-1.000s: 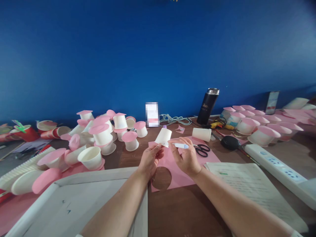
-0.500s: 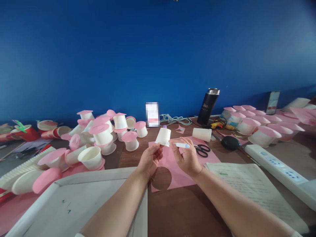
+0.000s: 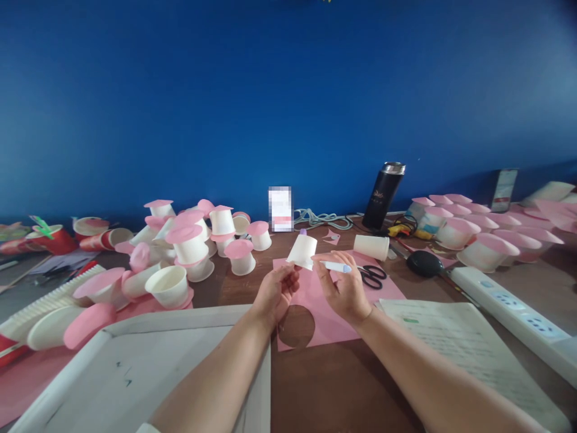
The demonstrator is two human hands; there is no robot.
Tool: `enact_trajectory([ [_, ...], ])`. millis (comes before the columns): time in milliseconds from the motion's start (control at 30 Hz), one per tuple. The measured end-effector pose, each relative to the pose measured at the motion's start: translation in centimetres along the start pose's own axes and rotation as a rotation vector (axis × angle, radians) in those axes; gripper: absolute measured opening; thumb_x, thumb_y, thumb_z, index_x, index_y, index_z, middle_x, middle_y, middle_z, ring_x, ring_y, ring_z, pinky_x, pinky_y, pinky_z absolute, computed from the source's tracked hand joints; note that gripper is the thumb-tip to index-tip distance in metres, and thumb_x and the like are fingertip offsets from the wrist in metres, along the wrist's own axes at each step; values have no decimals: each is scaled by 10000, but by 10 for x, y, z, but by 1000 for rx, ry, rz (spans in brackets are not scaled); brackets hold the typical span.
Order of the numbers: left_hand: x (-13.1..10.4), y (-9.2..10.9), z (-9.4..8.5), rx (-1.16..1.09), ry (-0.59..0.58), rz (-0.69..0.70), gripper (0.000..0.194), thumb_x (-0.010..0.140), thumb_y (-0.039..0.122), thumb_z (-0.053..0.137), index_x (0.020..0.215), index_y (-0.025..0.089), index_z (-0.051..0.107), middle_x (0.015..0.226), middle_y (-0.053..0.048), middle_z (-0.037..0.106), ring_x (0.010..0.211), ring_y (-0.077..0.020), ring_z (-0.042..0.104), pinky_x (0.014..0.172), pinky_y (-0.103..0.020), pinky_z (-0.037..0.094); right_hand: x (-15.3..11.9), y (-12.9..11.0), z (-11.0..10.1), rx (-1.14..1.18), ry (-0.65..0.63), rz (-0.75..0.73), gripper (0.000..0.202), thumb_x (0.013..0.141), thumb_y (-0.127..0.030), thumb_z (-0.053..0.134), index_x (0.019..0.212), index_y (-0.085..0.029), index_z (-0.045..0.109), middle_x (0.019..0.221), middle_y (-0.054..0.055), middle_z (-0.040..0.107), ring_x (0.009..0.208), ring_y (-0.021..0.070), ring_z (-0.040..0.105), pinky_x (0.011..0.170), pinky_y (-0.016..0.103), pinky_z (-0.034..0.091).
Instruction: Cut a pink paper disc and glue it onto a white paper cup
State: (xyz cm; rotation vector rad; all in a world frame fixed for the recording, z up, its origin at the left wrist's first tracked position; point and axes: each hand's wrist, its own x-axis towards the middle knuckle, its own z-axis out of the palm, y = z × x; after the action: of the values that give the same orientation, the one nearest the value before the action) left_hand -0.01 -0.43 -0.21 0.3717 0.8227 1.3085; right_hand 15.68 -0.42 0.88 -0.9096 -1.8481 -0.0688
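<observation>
My left hand (image 3: pixel 276 294) pinches the rim of a white paper cup (image 3: pixel 302 250), which is upside down and slightly tilted above the pink sheet (image 3: pixel 331 319). Between the fingers of my right hand (image 3: pixel 345 294) is a white marker-like pen (image 3: pixel 332 266) with a pale blue end. Its front end points at the cup's rim; whether it touches, I cannot tell. Just behind the cup a small purple tip (image 3: pixel 303 232) shows. A round hole is cut in the pink sheet, and black-handled scissors (image 3: pixel 373 277) lie on its right part.
Many white cups with pink paper discs (image 3: pixel 240 258) crowd the left, and more stand at right (image 3: pixel 489 249). Nearby are a lying cup (image 3: pixel 371 247), a black bottle (image 3: pixel 383 195), a power strip (image 3: pixel 509 310), a written sheet (image 3: pixel 451 337) and a white board (image 3: pixel 180 373).
The whole view has shifted slightly. Both hands keep their grips on the cup and the pen, with hardly any movement between them.
</observation>
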Motion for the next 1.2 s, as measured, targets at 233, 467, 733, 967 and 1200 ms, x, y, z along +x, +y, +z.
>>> enact_trajectory([
  [233,0,2,1,-19,24,-6,56,776,121,640,734,86,652,622,-20,614,529,-48,554,487,-145,436,1,-1,-1,5,-24,-5,129,904,-205,502,929,-205,628,930,54,710,858,208,623,858,388,430],
  [467,0,2,1,-22,14,-10,67,794,114,617,751,82,656,640,-27,623,521,-47,549,483,-147,438,0,1,0,7,-47,-1,142,910,-205,492,916,-202,634,916,57,704,860,208,622,833,381,438],
  [733,-1,3,3,-23,36,-20,68,781,99,620,717,94,642,642,-32,626,519,-50,554,477,-146,432,1,1,-1,12,-29,27,135,908,-228,505,894,-206,637,890,60,706,845,210,635,822,375,455],
  [967,-1,3,2,13,55,-34,84,774,109,628,692,91,633,635,-33,628,517,-54,559,472,-154,436,-1,-2,-1,53,-31,61,146,909,-262,514,890,-217,652,918,61,715,877,213,655,829,361,479],
  [1200,-1,3,1,-12,0,-7,57,783,142,639,744,100,639,635,-15,599,526,-52,553,475,-146,455,1,6,2,288,83,473,225,908,-401,500,1003,-221,596,703,7,648,550,144,596,563,270,497],
])
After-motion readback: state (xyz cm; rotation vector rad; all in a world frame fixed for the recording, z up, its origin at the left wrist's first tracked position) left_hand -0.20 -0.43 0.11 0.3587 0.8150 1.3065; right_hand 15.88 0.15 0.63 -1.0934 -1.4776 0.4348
